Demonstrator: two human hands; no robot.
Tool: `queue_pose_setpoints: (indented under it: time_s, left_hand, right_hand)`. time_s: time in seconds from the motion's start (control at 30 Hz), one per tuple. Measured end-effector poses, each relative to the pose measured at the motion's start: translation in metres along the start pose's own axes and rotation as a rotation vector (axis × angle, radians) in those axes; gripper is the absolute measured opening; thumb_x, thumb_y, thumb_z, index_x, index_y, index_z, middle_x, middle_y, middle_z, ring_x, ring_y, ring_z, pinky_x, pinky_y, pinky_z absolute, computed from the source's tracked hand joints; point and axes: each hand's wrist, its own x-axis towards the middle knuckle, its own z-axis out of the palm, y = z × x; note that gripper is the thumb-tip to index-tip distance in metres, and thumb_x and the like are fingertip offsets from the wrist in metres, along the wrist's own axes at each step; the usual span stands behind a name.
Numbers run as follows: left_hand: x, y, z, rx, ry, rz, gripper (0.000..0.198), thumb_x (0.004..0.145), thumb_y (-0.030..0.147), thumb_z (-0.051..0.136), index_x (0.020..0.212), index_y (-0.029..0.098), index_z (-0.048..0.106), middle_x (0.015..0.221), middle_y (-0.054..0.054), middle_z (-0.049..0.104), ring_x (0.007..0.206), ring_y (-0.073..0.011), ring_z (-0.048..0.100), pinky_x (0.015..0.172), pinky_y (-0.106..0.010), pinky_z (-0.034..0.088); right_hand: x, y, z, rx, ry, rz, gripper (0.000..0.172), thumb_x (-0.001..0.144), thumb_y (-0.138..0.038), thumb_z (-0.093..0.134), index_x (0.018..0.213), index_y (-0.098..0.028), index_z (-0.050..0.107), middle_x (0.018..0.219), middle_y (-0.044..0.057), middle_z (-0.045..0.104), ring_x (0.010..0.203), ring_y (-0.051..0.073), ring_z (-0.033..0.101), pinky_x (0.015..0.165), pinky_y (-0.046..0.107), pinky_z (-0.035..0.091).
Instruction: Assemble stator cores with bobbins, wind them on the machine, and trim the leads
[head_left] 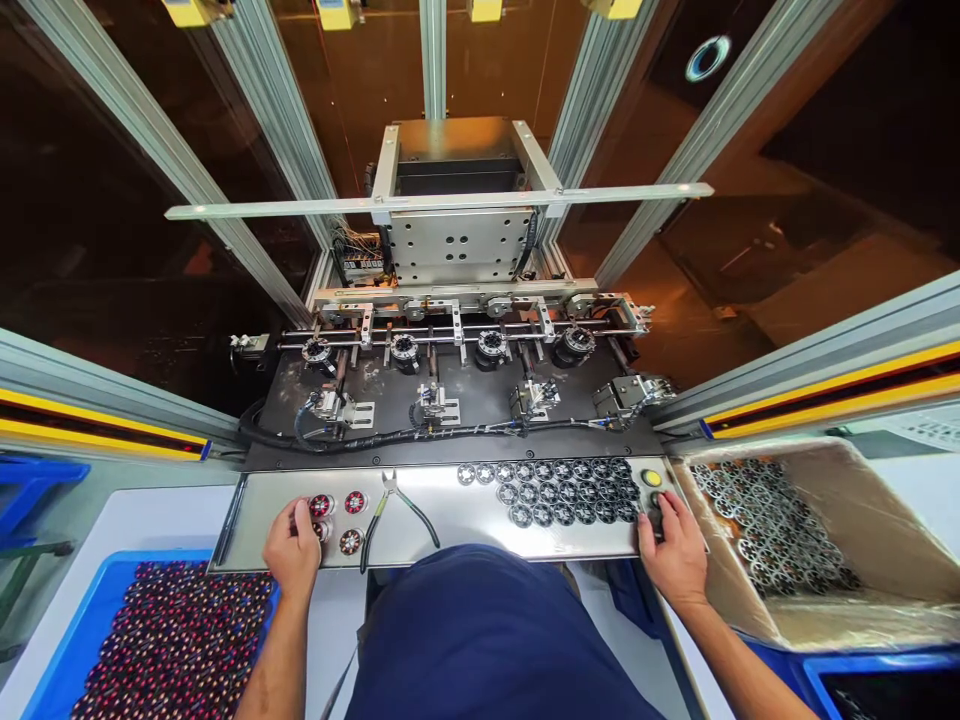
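Note:
My left hand (294,545) rests on the left end of the steel shelf (442,515), fingers curled over a wound stator beside three red-wound stators (354,502). My right hand (673,545) lies on the shelf's right end, fingers laid over a dark button just below a yellow button (652,478). A batch of several bare black stator cores (566,490) covers the shelf between my hands. Pliers (390,510) with dark handles lie near the left hand.
Behind the shelf stands a machine bed with four fixtures (450,350) under a metal gantry. A blue tray (161,640) of wound stators sits at lower left. A lined cardboard box (795,540) of bare cores sits at right. Aluminium frame posts surround the machine.

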Motion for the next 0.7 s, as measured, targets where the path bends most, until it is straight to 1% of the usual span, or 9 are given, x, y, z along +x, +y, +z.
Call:
queue_pose_setpoints:
  time_s: [0.17,0.37,0.53,0.7]
  left_hand:
    - [-0.0002,-0.0009,0.0006,0.014,0.007,-0.002,0.035,0.097,0.046,0.052,0.104,0.015,0.067,0.099,-0.006,0.07,0.091,-0.0194,0.066,0.088,-0.043,0.053]
    - [0.0003,0.0002,0.0004,0.02,0.005,-0.003,0.037,0.097,0.048,0.051,0.104,0.015,0.066,0.097,-0.006,0.069,0.088,-0.0187,0.066,0.085,-0.042,0.053]
    - [0.0004,0.0012,-0.0006,0.02,-0.002,-0.008,0.037,0.096,0.048,0.052,0.105,0.015,0.066,0.097,-0.006,0.069,0.088,-0.0189,0.066,0.085,-0.042,0.053]
    - [-0.0002,0.0012,-0.0009,0.024,-0.006,-0.007,0.035,0.096,0.047,0.053,0.105,0.015,0.066,0.098,-0.006,0.069,0.089,-0.0191,0.066,0.087,-0.043,0.053]
  right_hand:
    - [-0.0005,0.0001,0.0005,-0.007,-0.003,0.007,0.049,0.093,-0.037,0.051,0.134,-0.009,0.054,0.133,0.023,0.057,0.123,0.036,0.056,0.104,0.053,0.048]
    - [-0.0004,0.0001,-0.0006,-0.015,-0.01,0.009,0.049,0.093,-0.038,0.051,0.134,-0.01,0.054,0.133,0.022,0.057,0.122,0.036,0.057,0.104,0.053,0.049]
    - [0.0004,-0.0007,-0.0027,-0.024,-0.017,-0.009,0.049,0.094,-0.038,0.049,0.132,-0.008,0.054,0.136,0.024,0.054,0.125,0.037,0.054,0.105,0.054,0.047]
    - [-0.0039,-0.003,-0.0082,-0.043,-0.048,-0.037,0.046,0.096,-0.037,0.047,0.132,-0.009,0.054,0.132,0.023,0.058,0.125,0.035,0.055,0.106,0.053,0.046]
